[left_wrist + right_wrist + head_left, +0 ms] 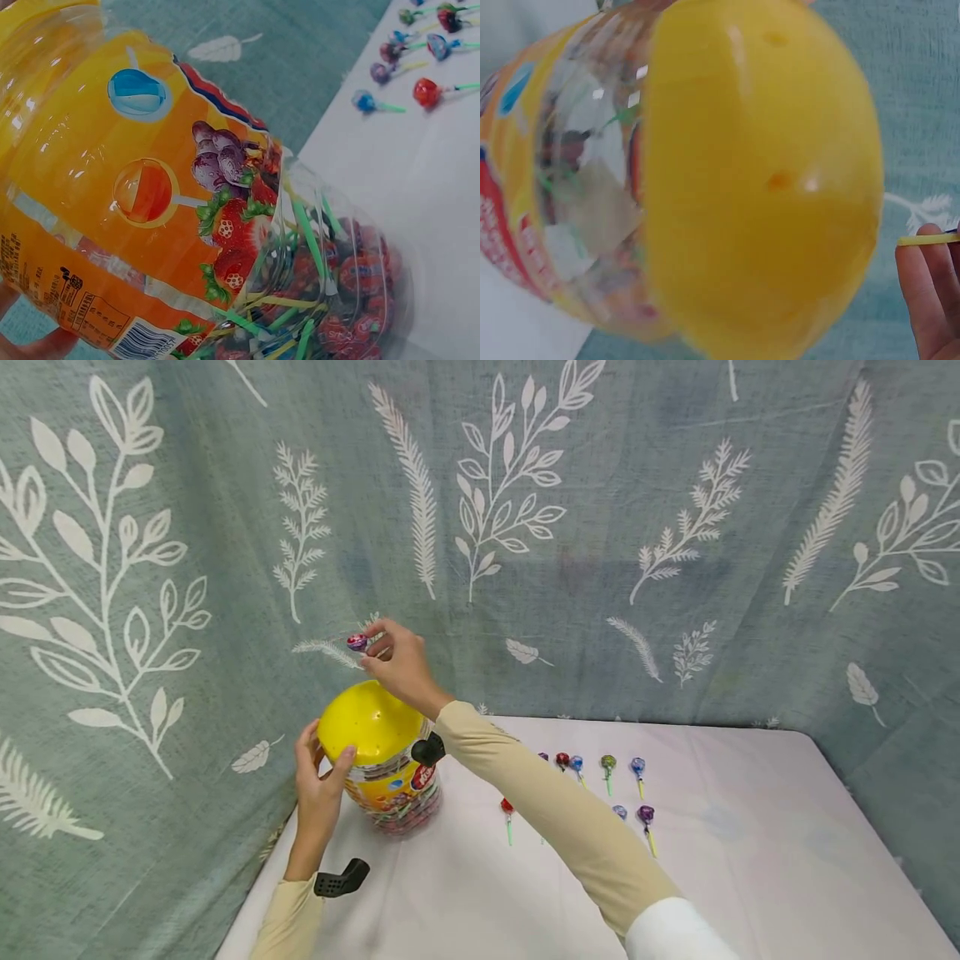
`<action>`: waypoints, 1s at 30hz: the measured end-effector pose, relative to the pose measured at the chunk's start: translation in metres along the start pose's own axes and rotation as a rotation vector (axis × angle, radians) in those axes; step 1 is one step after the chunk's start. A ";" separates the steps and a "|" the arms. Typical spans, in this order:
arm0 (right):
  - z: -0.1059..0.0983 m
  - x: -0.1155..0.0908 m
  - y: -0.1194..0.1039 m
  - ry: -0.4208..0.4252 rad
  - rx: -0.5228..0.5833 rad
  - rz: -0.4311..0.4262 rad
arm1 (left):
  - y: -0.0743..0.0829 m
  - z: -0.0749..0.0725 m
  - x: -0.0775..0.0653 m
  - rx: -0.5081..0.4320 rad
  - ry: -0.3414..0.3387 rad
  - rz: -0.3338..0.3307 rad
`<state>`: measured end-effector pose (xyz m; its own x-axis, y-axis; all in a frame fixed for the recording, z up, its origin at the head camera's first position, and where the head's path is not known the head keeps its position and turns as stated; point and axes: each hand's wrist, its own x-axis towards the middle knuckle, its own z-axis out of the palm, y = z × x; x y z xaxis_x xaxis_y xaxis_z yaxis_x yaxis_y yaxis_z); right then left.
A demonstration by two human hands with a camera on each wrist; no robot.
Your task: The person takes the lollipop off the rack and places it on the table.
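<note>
A clear plastic candy jar (pixel 401 797) with an orange printed label (pixel 82 142) and a domed yellow lid (pixel 367 722) stands tilted at the table's left. Lollipops with green and yellow sticks (pixel 307 232) show through its wall. My left hand (pixel 321 795) grips the jar near its top, thumb and fingers on opposite sides. Above the lid, my right hand (pixel 405 667) pinches a lollipop (pixel 357 642) in a red and purple wrapper. Its yellow stick (pixel 924 240) shows at the fingers in the right wrist view. The lid (pixel 772 180) hides much there.
Several loose lollipops lie on the white table to the right, among them a purple one (pixel 646 815), a green one (pixel 608 762) and a red one (pixel 507 807). My right sleeve covers some. A leaf-patterned curtain (pixel 555 635) hangs behind the table (pixel 750 877).
</note>
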<state>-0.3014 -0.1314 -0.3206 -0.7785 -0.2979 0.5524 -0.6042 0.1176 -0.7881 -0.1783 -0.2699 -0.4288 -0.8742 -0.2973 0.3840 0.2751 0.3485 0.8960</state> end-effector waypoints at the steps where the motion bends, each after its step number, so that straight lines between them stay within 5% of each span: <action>1: -0.002 -0.001 0.002 0.002 -0.003 0.007 | 0.000 0.000 0.000 -0.001 0.000 0.003; 30: -0.065 -0.037 0.021 0.029 0.040 0.014 | 0.003 0.001 -0.001 -0.002 0.006 -0.004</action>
<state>-0.2964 -0.0566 -0.3405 -0.7916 -0.2693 0.5485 -0.5864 0.0829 -0.8057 -0.1765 -0.2675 -0.4267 -0.8727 -0.3043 0.3818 0.2725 0.3454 0.8980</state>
